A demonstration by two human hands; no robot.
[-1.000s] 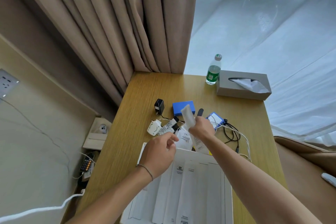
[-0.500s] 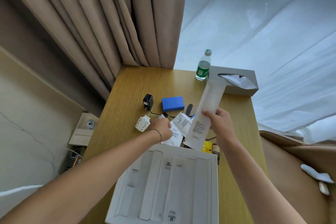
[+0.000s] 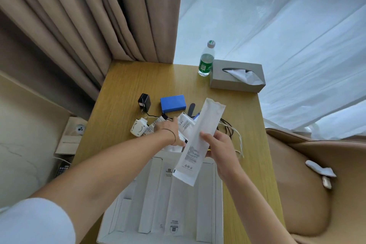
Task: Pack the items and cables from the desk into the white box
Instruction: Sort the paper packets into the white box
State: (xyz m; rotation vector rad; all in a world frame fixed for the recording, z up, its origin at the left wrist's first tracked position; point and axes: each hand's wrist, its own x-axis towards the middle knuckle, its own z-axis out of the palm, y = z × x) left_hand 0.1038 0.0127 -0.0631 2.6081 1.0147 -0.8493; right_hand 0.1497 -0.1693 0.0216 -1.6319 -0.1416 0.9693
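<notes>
1. Head view, looking down on a wooden desk (image 3: 122, 93), and the right hand (image 3: 219, 145) grips a long white packet (image 3: 200, 136), thumb curled over its front, fingers wrapped behind.
2. That packet tilts, top end leaning away to the right, printed bottom end hanging over the far edge of the white box (image 3: 218, 194).
3. White box sits at the near edge of the desk, lid off, several long white sleeves lying side by side in its slots.
4. Left hand (image 3: 168, 130) reaches across into the pile beyond the box, fingers down among the small white packets (image 3: 186, 124); whether it has hold of anything, I cannot tell, the fingertips are hidden.
5. Just left of that hand: a round-faced white plug (image 3: 138, 129) and a thin white tube (image 3: 155, 125) touching the wrist side.
6. Further back, a black adapter (image 3: 144, 101) stands upright, with a blue block (image 3: 172, 103) beside it on the right.
7. Black and white cables (image 3: 231, 130) trail out to the right of the raised packet, partly hidden behind the right hand.
8. Far corner holds a green-labelled water bottle (image 3: 207, 59) just beside a grey tissue box (image 3: 237, 76).
9. Beige curtain (image 3: 99, 16) hangs behind the desk on the left.
</notes>
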